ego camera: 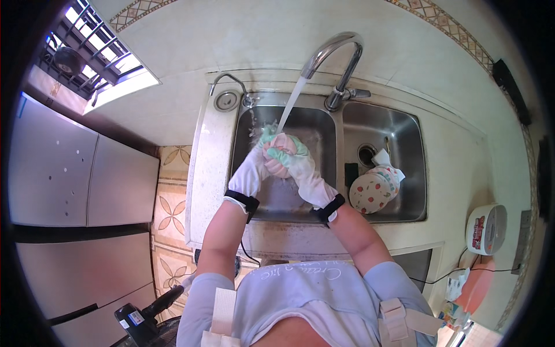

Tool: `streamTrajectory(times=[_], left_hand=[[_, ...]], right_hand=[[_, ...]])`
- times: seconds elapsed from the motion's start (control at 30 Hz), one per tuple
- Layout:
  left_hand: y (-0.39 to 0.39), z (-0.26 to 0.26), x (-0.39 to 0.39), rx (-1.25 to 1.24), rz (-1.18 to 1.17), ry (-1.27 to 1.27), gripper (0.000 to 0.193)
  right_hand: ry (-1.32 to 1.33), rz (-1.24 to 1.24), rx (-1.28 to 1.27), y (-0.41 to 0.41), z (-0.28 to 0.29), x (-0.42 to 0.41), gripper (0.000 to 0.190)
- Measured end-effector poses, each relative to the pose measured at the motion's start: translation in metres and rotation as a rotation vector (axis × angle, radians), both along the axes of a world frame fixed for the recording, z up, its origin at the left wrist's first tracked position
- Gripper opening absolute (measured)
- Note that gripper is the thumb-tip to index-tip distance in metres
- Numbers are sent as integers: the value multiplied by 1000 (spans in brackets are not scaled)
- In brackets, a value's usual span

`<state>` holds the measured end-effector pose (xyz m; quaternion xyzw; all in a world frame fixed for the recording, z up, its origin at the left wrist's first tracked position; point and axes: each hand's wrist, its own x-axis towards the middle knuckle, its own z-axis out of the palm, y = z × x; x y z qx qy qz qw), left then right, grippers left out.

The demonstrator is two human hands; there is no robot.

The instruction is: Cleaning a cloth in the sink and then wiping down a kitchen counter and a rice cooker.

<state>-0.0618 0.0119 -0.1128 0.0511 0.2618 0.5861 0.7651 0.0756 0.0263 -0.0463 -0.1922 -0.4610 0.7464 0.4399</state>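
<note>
A pink bowl with fluted sides [274, 168] is held over the left steel basin [288, 204]. My left hand [259, 154], in a wet white-and-green glove, grips its left side. On the other side, my right hand [297, 157] wears a matching glove and lays its green fingers across the bowl. Water from the chrome faucet [334, 47] runs down onto my left fingers and the bowl's far edge, splashing to the left. Black straps circle both wrists. My hands and the splash hide part of the bowl.
In the right basin [412, 173], several stacked dishes with a strawberry pattern [370, 194] lean near the drain [367, 152]. A small curved tap [230, 76] stands at the back left. A white container [485, 229] is at right; a fan [138, 321] stands lower left.
</note>
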Motion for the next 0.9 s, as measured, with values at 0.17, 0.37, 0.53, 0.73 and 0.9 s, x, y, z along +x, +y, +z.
streamTrajectory(times=[0.17,0.37,0.53,0.73,0.9], left_hand=[[9,16,37,-182,253,79,23],[5,82,70,-88,585,792,21],[-10,88,68,136,521,1291,23],[-20,95,74,229,354,1846,25],[-37,98,81,357,368,1886,29]], right_hand=[[-238,-331,-263,31,-29,6,6],[-115,-181,-315,18,-48,8,17],[182,159,-652,8,-29,4,27],[318,275,-594,14,-96,21,27],[166,375,-760,4,-94,31,18]])
